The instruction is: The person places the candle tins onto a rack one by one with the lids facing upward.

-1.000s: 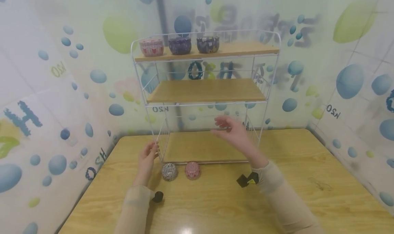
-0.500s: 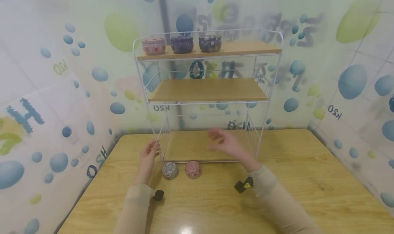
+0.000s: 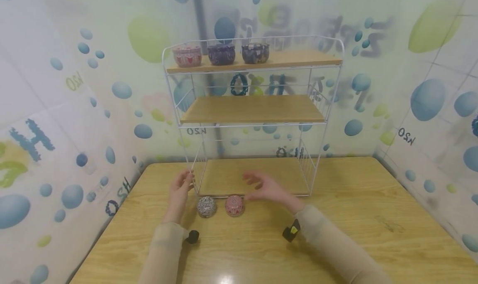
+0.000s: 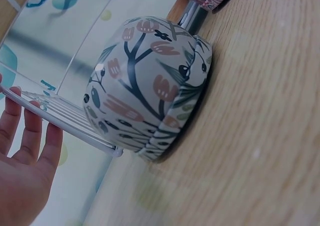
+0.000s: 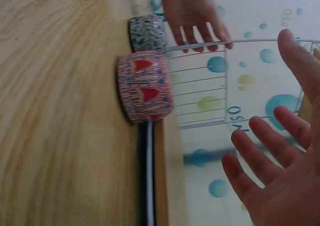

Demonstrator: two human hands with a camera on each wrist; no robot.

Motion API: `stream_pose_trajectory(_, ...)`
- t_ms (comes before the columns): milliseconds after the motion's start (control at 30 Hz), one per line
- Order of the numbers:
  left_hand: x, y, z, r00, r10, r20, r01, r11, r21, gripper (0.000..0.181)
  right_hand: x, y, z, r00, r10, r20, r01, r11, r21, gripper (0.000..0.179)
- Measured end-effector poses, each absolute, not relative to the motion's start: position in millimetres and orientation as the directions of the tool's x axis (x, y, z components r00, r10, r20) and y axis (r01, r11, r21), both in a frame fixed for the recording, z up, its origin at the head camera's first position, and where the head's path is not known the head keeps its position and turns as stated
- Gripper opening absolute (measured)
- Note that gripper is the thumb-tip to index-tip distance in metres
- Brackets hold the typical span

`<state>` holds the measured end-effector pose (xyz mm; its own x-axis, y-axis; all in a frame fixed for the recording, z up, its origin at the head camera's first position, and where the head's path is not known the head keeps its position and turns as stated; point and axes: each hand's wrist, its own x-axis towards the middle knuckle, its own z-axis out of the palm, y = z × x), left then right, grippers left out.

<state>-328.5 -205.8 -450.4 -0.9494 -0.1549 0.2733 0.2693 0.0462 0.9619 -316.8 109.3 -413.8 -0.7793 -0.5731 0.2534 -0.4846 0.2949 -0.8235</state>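
Note:
My left hand point(image 3: 181, 186) grips the left front post of a white wire shelf rack point(image 3: 251, 121), fingertips hooked over the wire in the left wrist view. Just right of it, an upside-down bowl with a leaf and flower pattern point(image 4: 142, 80) sits on the table before the rack's lowest board. Beside that stands a second upside-down bowl, pink with red hearts point(image 3: 235, 205). My right hand point(image 3: 267, 188) holds nothing; it hovers over the front of the lowest board, close to the pink bowl's right side, thumb and fingers spread apart.
On the top board's left part stand a pink bowl point(image 3: 187, 56), a purple bowl point(image 3: 222, 54) and a dark patterned bowl point(image 3: 255, 53). The wooden table point(image 3: 239, 255) meets walls point(image 3: 396, 81) printed with bubbles and letters.
My right hand has come down and to the left, from in front of the gap under the middle board to near the pink bowl on the table. My left hand stays on the post.

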Motion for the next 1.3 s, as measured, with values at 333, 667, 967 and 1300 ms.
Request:
stream_pose_trajectory(333,-329,-207,-454,-0.95,-0.158,0.27,0.263,0.064,0.963,0.028,-320,94,-434,-0.744,-0.647,0.167,-0.444,0.291,-0.847,0.077)
stream_pose_trajectory(667,-319,-204,-438,-0.956,-0.13,0.263,0.265,0.0,0.964,0.029,-320,83,-450,-0.76,-0.642,0.106,-0.357,0.275,-0.893,0.08)
stream_pose_trajectory(967,-309,-199,-428,-0.955,-0.143,0.261,0.258,0.036,0.965,0.025,-324,77,-461,-0.747,-0.655,0.113,-0.405,0.314,-0.859,0.078)
stream_pose_trajectory(1300,-310,-200,-429,-0.957,-0.148,0.25,0.249,0.031,0.968,0.02,-324,71,-468,-0.763,-0.636,0.115,-0.365,0.277,-0.889,0.062)
